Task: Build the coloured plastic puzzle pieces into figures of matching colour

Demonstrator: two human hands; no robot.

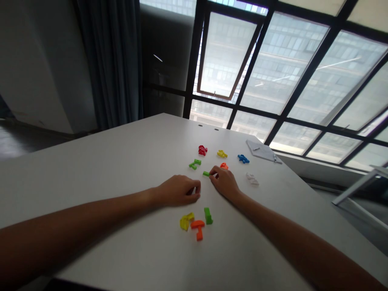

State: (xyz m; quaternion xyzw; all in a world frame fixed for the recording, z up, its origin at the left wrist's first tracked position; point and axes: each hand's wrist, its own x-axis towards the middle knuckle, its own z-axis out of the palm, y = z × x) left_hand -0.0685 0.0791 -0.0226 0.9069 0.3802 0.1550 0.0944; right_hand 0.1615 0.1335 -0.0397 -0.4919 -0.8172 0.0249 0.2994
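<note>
On the smooth white worktop (121,169), right hand (224,182) pinches an oblong green plastic block (205,173) endwise, likely for control; left hand (177,190) curls loosely, apparently empty.

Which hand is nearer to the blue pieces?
Right. The right hand is left of and below the blue pieces in view, not touching them; the left hand is farther left and lower.

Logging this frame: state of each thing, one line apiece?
Small green plastic block, gripped at one end
Right hand, pinching that block
Left hand, curled, no piece visible
Red, yellow, blue, white, green plastic pieces, grouped by colour
Orange plastic pieces beyond right hand, partly hidden
Nearest yellow, orange, green plastic shapes, lying close together
Dark-framed glass window sash, open
Dark blue fabric curtain, gathered aside
</note>
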